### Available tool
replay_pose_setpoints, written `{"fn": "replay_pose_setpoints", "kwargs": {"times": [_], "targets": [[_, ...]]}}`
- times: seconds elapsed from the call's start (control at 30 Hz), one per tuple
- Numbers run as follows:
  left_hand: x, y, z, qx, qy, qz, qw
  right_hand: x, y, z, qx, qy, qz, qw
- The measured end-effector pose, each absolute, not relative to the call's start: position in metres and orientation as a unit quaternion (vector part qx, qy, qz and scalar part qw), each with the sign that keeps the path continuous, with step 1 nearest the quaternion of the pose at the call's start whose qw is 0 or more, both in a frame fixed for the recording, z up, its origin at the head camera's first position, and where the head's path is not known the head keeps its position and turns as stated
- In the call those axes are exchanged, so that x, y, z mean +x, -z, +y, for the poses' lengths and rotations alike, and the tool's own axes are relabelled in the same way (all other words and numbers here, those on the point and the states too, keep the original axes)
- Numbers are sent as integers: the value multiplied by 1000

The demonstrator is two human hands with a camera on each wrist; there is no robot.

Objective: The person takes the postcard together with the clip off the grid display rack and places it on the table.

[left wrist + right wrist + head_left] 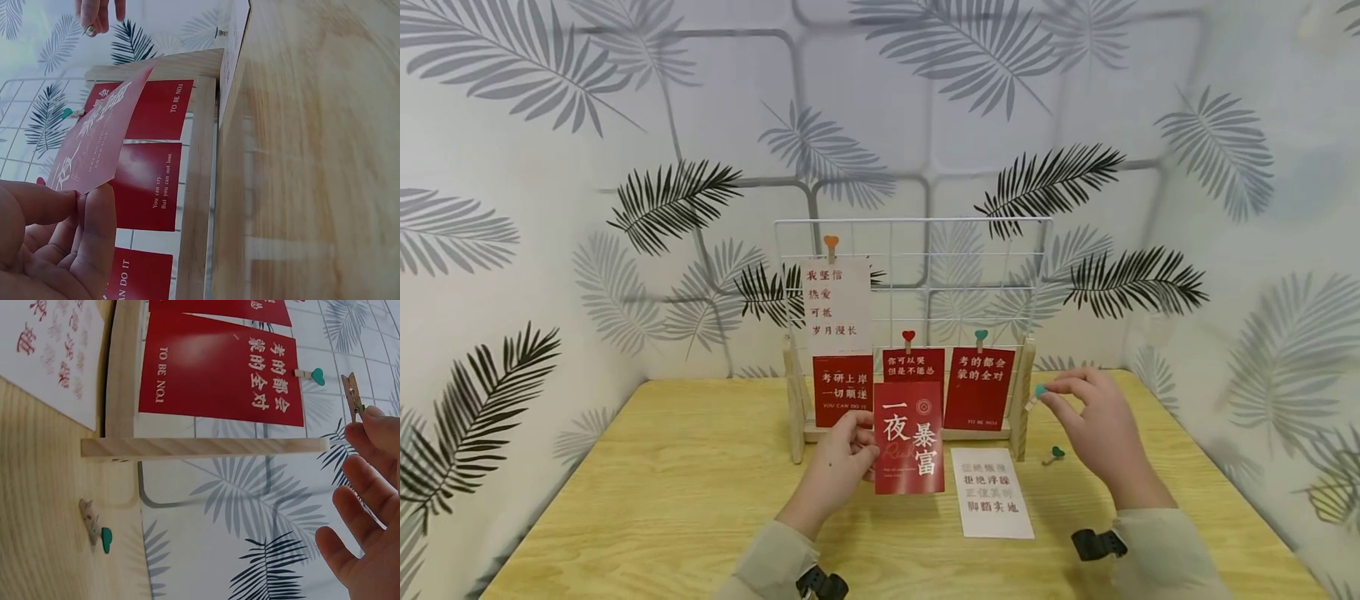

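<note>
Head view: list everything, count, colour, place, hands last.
Rack: 1, white wire, wooden stand, on table
Table: 1, yellow wood, below
Wall: 1, pale, leafy, behind
Hung white card: 1, white, rack's upper left
Hung red cards: 3, red, rack's bottom
Rack clips: 3, orange, red, teal, above cards
Loose white card: 1, white, before rack
Loose clip: 1, green, right of rack
Held red card: 1, red, left hand
Held clip: 1, teal, right hand
Wristbands: 2, black, on wrists
Sleeves: 2, pale, forearms
Left hand: 1, bare, before rack
Right hand: 1, bare, right of rack
</note>
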State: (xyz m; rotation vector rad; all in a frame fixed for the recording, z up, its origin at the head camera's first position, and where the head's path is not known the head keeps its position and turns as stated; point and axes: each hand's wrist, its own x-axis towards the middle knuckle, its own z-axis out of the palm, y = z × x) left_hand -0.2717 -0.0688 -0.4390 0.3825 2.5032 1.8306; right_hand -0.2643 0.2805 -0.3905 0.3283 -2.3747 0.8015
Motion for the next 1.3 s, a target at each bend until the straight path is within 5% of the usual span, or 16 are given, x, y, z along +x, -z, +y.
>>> {"fn": "replay_pose_setpoints", "kwargs": {"times": [0.5,1.3], "targets": [[-274,444,-72,120,-580,805,18,-270,403,298,113,-301,-905,277],[-276,466,-73,122,-586,794,101,-273,426,320,72,-293,-948,96]]}}
